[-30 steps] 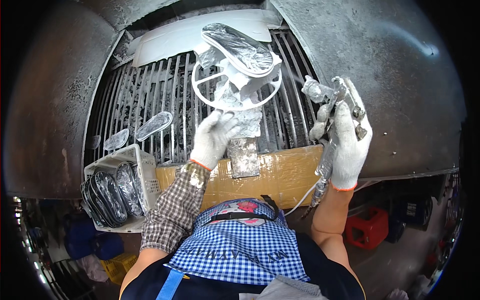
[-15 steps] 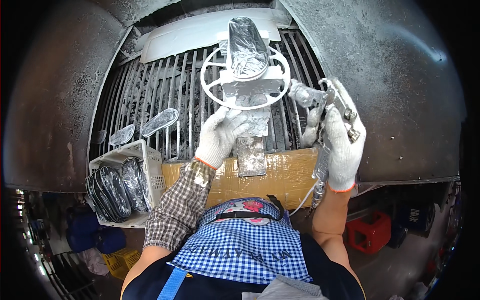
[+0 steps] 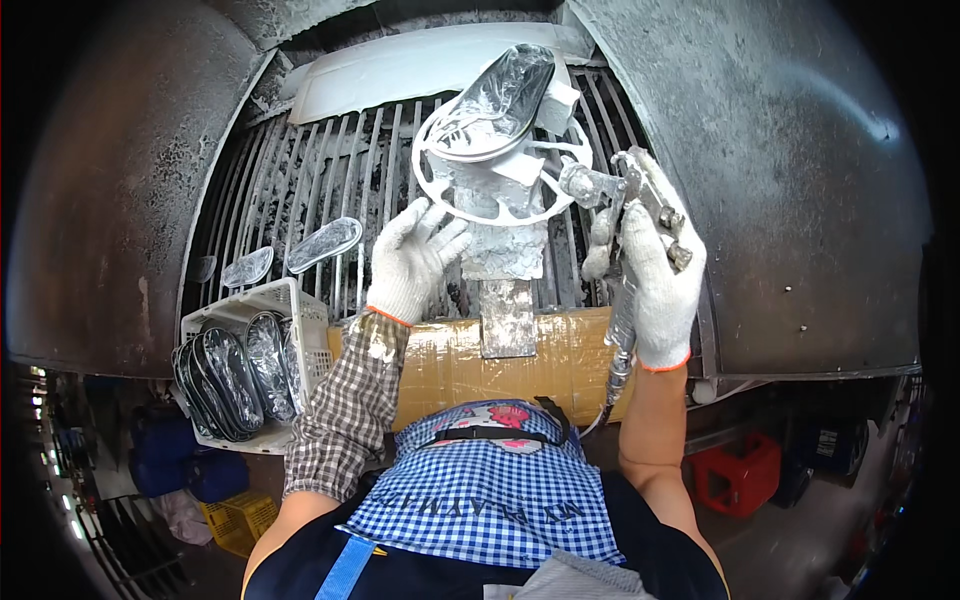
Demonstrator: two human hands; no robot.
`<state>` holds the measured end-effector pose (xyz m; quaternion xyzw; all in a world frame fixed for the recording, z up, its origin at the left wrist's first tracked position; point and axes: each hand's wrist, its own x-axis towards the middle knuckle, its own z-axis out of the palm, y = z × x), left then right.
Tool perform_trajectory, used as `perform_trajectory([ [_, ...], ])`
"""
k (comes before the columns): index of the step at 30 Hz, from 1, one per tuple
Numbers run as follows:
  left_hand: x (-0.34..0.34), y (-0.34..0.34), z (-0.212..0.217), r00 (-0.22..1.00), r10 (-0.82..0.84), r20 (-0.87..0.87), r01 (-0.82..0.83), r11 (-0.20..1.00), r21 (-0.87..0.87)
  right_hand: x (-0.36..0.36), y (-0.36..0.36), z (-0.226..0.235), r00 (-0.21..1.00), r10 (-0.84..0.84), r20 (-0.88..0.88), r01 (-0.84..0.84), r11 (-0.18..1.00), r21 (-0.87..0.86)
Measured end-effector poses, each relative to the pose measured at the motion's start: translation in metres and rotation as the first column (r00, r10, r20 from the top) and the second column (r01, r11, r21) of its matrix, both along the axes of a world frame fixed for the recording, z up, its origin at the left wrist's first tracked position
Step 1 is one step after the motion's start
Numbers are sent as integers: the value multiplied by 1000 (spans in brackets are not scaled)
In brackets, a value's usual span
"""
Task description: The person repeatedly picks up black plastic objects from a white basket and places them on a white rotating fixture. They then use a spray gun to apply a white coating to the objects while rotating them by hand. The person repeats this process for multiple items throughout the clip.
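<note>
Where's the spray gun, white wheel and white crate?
Spray gun (image 3: 602,188): head view, its front end.
White wheel (image 3: 503,218): head view, its near rim.
White crate (image 3: 312,328): head view, its right wall.

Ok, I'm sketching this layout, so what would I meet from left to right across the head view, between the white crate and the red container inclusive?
White crate → left hand, fingers apart → dark shoe sole over the white wheel → right hand gripping the spray gun → red container.
</note>
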<state>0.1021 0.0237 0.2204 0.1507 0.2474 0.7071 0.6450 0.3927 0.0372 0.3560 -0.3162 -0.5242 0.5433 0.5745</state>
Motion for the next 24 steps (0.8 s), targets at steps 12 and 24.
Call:
perform_trajectory([
  [12, -20, 10, 6, 999, 47, -13, -46, 997, 57, 0, 16, -5, 997, -10, -79, 12, 1000, 23],
  [24, -47, 30, 8, 995, 100, -24, -99, 994, 41, 2, 20, -3, 983, -60, -172, 60, 998, -2],
])
